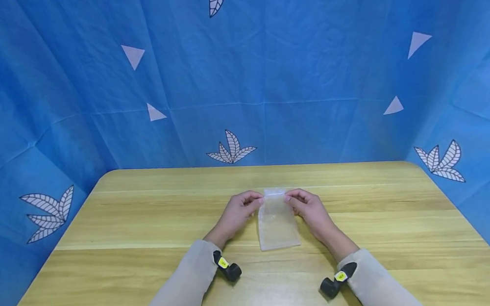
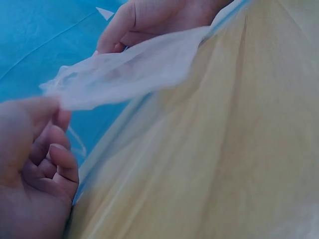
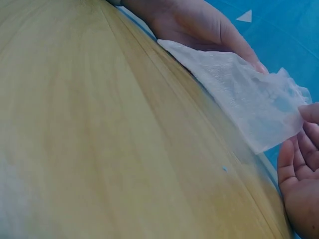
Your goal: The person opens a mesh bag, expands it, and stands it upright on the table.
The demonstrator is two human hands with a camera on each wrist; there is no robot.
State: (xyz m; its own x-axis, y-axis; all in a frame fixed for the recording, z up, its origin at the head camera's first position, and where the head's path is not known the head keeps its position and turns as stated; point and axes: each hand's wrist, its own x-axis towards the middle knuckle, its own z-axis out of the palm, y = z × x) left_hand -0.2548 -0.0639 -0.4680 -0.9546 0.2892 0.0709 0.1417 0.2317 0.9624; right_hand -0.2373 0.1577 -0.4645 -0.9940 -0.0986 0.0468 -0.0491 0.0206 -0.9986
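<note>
Hands left [image 1: 237,213] and right [image 1: 310,207] pinch the far corners of a thin pouch [image 1: 276,221], its length running toward the person.

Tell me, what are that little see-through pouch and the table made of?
The pouch looks like thin translucent mesh or non-woven fabric: wood shows through it, and its pinched edge crumples softly. The table looks like light wood or wood-look laminate, with plank seams, grain streaks and a smooth sheen.

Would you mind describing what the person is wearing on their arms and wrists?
Both arms wear long, pale beige sleeves reaching the wrists. A small black camera with a yellow label sits at the left wrist and another at the right wrist. The left hand and right hand are bare, without gloves.
</note>
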